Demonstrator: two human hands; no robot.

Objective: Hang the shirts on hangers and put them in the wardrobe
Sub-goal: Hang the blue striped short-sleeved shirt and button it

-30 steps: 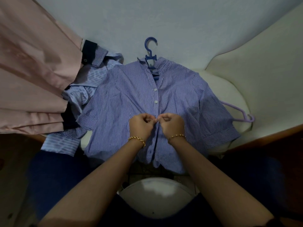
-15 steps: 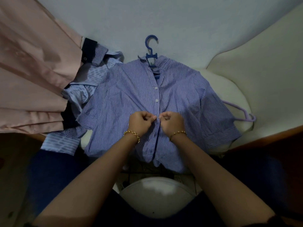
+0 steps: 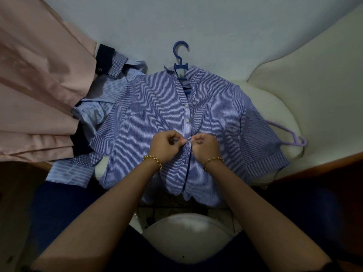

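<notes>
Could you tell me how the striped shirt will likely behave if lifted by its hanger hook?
Probably floppy: the striped shirt wrinkles and its hem droops off the white cushion. Its lower front may gape, looking unbuttoned below where the left hand and right hand pinch it. The blue hanger looks rigid, so shoulders should hold.

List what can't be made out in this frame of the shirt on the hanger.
Head view only.
Any button at the pinch: hidden by the curled fingers of the left hand and right hand on the striped shirt.
Blue hanger: arms covered by the shirt; only hook and neck show.
Purple hanger: mostly under the shirt's sleeve.
Light blue shirt: partly under the striped shirt and pink cloth.
Wardrobe: outside the frame.
</notes>
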